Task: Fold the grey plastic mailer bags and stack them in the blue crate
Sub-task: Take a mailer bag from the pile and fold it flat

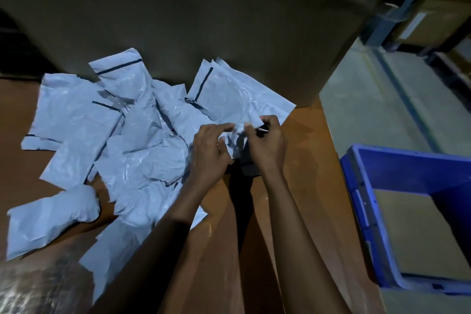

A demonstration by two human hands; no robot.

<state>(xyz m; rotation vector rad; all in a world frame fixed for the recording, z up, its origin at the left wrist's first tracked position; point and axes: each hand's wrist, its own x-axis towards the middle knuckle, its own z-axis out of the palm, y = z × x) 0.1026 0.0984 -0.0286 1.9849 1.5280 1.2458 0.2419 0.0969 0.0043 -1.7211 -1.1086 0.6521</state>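
In the head view, one grey mailer bag point(238, 109) is pinched at its crumpled edge by both the left hand point(209, 150) and the right hand point(266, 146). The slick film could be lost from the pinch, spoiling the fold. Roughly a dozen overlapping bags point(114, 135) are counted left of the hands; one blue crate point(356, 186) is seen to their right.

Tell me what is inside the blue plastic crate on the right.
Inside the blue plastic crate only a flat tan sheet, perhaps cardboard, shows; none of the grey plastic mailer bags lies there. Its right part is outside the picture.
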